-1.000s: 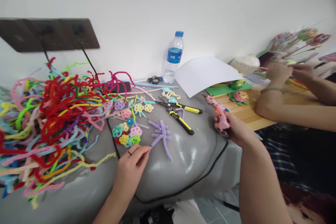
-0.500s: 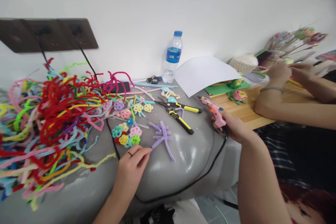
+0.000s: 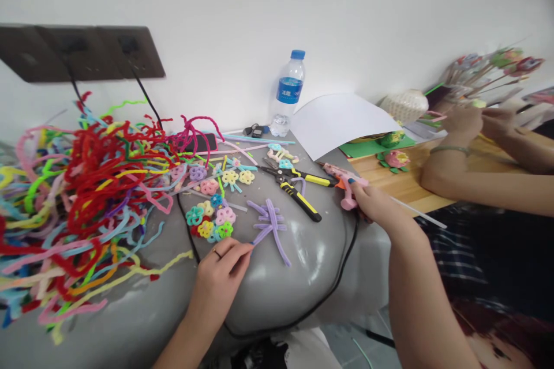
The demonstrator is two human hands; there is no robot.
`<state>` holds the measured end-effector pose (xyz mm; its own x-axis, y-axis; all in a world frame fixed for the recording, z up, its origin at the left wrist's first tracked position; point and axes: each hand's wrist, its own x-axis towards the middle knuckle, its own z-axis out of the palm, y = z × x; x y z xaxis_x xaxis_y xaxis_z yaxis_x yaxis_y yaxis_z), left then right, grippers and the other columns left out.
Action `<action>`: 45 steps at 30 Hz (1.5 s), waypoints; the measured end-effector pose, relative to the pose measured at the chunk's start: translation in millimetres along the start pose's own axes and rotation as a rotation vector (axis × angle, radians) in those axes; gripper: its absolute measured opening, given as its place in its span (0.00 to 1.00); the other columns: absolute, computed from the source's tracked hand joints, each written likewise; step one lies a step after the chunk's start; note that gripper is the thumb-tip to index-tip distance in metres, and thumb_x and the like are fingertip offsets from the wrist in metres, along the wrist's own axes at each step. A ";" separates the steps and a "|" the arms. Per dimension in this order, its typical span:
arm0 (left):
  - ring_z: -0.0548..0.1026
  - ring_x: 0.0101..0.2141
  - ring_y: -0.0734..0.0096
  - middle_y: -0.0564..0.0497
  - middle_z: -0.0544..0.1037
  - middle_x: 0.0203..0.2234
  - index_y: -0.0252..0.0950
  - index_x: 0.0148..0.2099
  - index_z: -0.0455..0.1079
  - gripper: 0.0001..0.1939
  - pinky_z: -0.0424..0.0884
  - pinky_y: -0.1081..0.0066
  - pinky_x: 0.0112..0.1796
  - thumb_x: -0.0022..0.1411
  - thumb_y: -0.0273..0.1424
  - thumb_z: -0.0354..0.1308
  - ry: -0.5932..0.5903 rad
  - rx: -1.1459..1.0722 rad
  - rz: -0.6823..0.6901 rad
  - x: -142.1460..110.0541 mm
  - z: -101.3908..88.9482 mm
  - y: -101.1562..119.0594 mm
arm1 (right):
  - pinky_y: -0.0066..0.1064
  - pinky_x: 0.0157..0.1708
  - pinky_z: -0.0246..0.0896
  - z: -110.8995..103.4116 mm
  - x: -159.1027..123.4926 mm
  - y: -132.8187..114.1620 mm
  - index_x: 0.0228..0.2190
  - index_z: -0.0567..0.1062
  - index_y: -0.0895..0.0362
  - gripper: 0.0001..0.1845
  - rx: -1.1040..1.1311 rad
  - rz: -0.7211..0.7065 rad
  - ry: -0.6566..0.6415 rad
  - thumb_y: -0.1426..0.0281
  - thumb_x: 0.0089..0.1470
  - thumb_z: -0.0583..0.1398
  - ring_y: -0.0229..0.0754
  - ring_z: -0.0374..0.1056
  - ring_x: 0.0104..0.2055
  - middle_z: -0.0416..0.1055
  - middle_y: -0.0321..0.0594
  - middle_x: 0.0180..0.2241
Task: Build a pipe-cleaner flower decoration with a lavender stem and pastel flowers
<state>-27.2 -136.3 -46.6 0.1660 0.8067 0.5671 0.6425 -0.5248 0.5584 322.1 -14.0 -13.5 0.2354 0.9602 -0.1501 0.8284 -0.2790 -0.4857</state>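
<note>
Pinching crossed, fuzzy purple strips (image 3: 271,228) between left fingers (image 3: 235,250), I'm gripping a pink plastic glue gun (image 3: 339,173) within right fingers (image 3: 366,195).

Over there, the lone head-worn camera looks forward and down across the grey bench (image 3: 277,291) from close by, facing the far white wall (image 3: 225,6).

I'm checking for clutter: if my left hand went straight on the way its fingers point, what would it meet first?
Your left hand would likely meet the purple pipe-cleaner piece, whose near end it pinches; the pliers lie beyond, though depth is unclear.
</note>
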 end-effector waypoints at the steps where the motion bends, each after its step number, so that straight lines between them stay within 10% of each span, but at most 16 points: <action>1: 0.79 0.28 0.75 0.52 0.79 0.29 0.38 0.42 0.76 0.08 0.75 0.80 0.31 0.69 0.23 0.56 -0.005 -0.002 -0.005 0.2 -0.3 0.4 | 0.34 0.21 0.56 1.5 0.8 1.8 0.25 0.75 0.54 0.21 -0.017 -0.015 0.009 0.59 0.65 0.53 0.47 0.65 0.18 0.63 0.38 0.12; 9: 0.80 0.31 0.74 0.51 0.80 0.32 0.38 0.44 0.76 0.09 0.75 0.79 0.33 0.70 0.23 0.55 -0.025 -0.006 -0.001 0.1 -1.1 0.5 | 0.35 0.23 0.54 3.4 -11.5 2.7 0.12 0.67 0.51 0.29 -0.116 -0.004 -0.006 0.61 0.65 0.53 0.48 0.66 0.18 0.66 0.42 0.11; 20: 0.80 0.31 0.75 0.51 0.80 0.34 0.39 0.47 0.76 0.11 0.75 0.77 0.35 0.71 0.24 0.53 -0.060 0.012 0.008 -1.1 -0.2 -0.2 | 0.32 0.22 0.53 -7.8 -32.6 -9.1 0.19 0.73 0.52 0.18 -0.146 0.006 0.061 0.61 0.58 0.56 0.46 0.67 0.21 0.70 0.39 0.16; 26: 0.80 0.31 0.73 0.51 0.80 0.35 0.40 0.48 0.76 0.12 0.76 0.75 0.36 0.71 0.23 0.53 -0.075 0.019 0.004 -3.2 1.2 -1.7 | 0.30 0.26 0.57 -2.7 -63.9 -54.6 0.33 0.73 0.53 0.10 0.297 -0.419 -0.045 0.60 0.58 0.58 0.43 0.66 0.26 0.71 0.37 0.24; 31: 0.80 0.32 0.73 0.51 0.79 0.35 0.41 0.49 0.76 0.14 0.75 0.75 0.36 0.70 0.23 0.53 -0.079 0.036 0.007 -4.0 1.8 -0.8 | 0.28 0.28 0.55 33.5 -72.5 -95.6 0.33 0.77 0.54 0.07 0.241 -0.770 -0.242 0.73 0.59 0.58 0.39 0.63 0.29 0.67 0.36 0.29; 45: 0.79 0.32 0.72 0.51 0.79 0.35 0.41 0.51 0.75 0.16 0.73 0.75 0.34 0.69 0.21 0.51 -0.115 0.177 0.052 -1.9 1.1 1.0 | 0.28 0.30 0.55 58.4 -71.0 -94.8 0.32 0.77 0.54 0.08 0.177 -0.760 -0.178 0.79 0.59 0.63 0.38 0.64 0.30 0.69 0.34 0.30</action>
<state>-26.1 -138.1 -47.8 0.2803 0.8110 0.5135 0.7505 -0.5187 0.4095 197.2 -56.4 -7.0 -0.4579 0.8765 0.1485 0.6333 0.4389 -0.6374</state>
